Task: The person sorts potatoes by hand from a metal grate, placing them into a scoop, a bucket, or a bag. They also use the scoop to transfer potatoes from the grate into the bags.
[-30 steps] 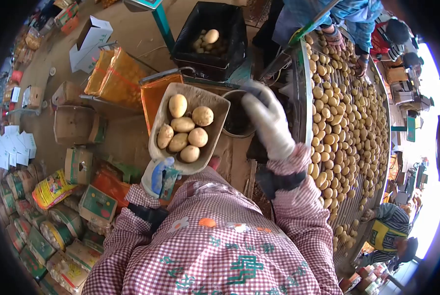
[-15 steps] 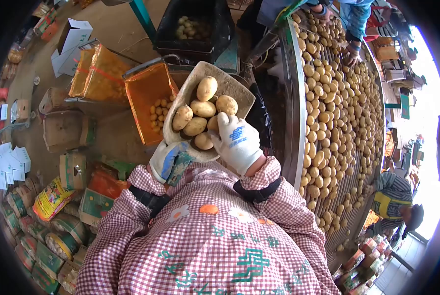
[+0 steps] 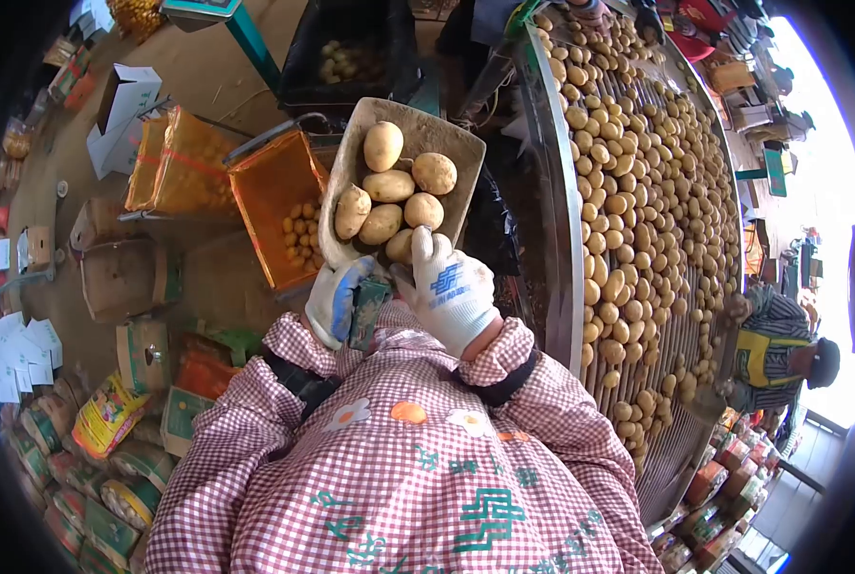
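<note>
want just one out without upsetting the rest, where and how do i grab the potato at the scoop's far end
Probably take the far-end potato across its middle, from above and the right: it's a rounded oval lying lengthwise toward the far rim of the scoop, with bare floor on its right, while another potato crowds its near end.

Before me, potatoes (image 3: 380, 223) lie in the scoop (image 3: 468, 158). Left of it, an open bag (image 3: 263, 206) holds more; beyond the scoop stands a bin (image 3: 300, 57); to my right, potatoes cover much of the conveyor (image 3: 671, 464).
</note>
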Demonstrator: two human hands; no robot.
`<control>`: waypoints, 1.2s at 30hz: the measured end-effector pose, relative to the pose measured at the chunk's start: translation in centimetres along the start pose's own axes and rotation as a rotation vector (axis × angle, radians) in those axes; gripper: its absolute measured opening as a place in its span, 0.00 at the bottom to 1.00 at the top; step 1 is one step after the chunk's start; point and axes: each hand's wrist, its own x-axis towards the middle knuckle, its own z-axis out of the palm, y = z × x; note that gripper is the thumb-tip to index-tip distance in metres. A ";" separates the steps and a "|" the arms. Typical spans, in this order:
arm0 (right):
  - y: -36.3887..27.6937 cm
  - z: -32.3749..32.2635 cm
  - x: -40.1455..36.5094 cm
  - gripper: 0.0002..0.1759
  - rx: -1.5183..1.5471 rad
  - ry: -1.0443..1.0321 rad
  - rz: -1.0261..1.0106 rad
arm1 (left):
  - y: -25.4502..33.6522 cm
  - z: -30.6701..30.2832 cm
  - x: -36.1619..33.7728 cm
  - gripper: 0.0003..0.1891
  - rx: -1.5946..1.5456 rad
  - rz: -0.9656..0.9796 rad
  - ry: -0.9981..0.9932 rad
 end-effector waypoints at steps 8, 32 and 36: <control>0.4 1.0 0.2 0.35 0.204 0.137 0.081 | -0.1 1.7 0.6 0.16 0.007 0.072 0.003; 8.5 1.1 -2.3 0.46 2.881 -0.156 0.039 | -0.4 1.3 0.4 0.24 0.103 -0.047 0.193; 10.2 1.7 -3.1 0.38 2.917 -0.227 -0.004 | -1.4 2.1 -0.3 0.25 0.117 -0.030 0.221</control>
